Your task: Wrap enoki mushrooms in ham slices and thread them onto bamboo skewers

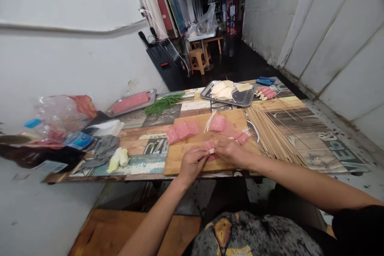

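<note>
My left hand [191, 165] and my right hand [233, 153] meet over the near part of a wooden cutting board [172, 163]. Both have their fingers closed on a pink meat slice [209, 144] with pale enoki mushrooms at its near end; the fingers partly cover it. Overlapping meat slices [182, 130] lie on the left of the board. Beyond my hands, another meat slice [217, 123] has enoki strands [208, 122] at its left edge. A meat piece with enoki [241, 137] lies near the board's right edge.
Bamboo skewers [274, 138] spread right of the board, below finished skewered rolls [265, 93]. Behind stand a metal tray of enoki [250, 98], green chives [163, 104] and a meat block [131, 102] on a tray. Cabbage pieces [118, 159], a grey cloth [105, 148] and bottles [79, 141] occupy the left.
</note>
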The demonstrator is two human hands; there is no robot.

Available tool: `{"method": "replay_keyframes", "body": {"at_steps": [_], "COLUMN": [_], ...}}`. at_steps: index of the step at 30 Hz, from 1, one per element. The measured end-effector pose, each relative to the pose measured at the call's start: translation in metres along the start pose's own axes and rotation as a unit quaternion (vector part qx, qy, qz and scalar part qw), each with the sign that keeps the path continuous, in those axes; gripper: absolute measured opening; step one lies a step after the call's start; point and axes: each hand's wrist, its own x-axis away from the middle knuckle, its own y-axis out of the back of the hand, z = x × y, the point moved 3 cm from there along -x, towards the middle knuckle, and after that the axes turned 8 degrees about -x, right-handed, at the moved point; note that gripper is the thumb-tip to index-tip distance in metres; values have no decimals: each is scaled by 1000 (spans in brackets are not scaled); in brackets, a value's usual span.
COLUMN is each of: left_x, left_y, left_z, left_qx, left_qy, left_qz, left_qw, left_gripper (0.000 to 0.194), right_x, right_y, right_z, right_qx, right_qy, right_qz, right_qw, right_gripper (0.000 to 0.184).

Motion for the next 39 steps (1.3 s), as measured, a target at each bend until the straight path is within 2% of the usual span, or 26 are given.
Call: {"method": "replay_keyframes", "body": {"at_steps": [7, 12, 17, 21, 27, 30, 33, 36, 39], "left_x": [-2, -7, -7, -4, 1, 0, -1, -2, -4], "left_y": [4, 10, 11, 7, 0, 1, 3, 6, 8], "left_z": [-16, -27, -24, -20, -17, -15, -13, -8, -4], "left_qx": [-85, -131, -123, -110, -84, -62, -37, -2, 23], "left_qy": [-111, -175, -158, -149, -99, -75, -56, -7, 26], "left_qz": [52, 85, 126, 77, 20, 16, 29, 48, 59], "left_qw": [989, 972, 972, 980, 991, 995, 997, 999, 998], "left_gripper": [16, 18, 18, 15, 17, 14, 12, 11, 12], "right_x": [5, 9, 10, 6, 6, 7, 7, 4, -1], "right_y": [4, 1, -6, -6, -9, -12, -11, -8, -4], "right_z": [13, 15, 14, 13, 8, 10, 13, 14, 10], "right_qx": [143, 192, 230, 193, 126, 83, 21, -41, -90], "right_qy": [61, 122, 132, 89, 22, 27, 8, -45, -113], "right_qz": [96, 67, 54, 47, -45, -107, -138, -136, -104], "right_qw": [983, 971, 963, 976, 991, 990, 990, 989, 984], "right_gripper": [32, 25, 24, 26, 29, 28, 27, 21, 14]}}
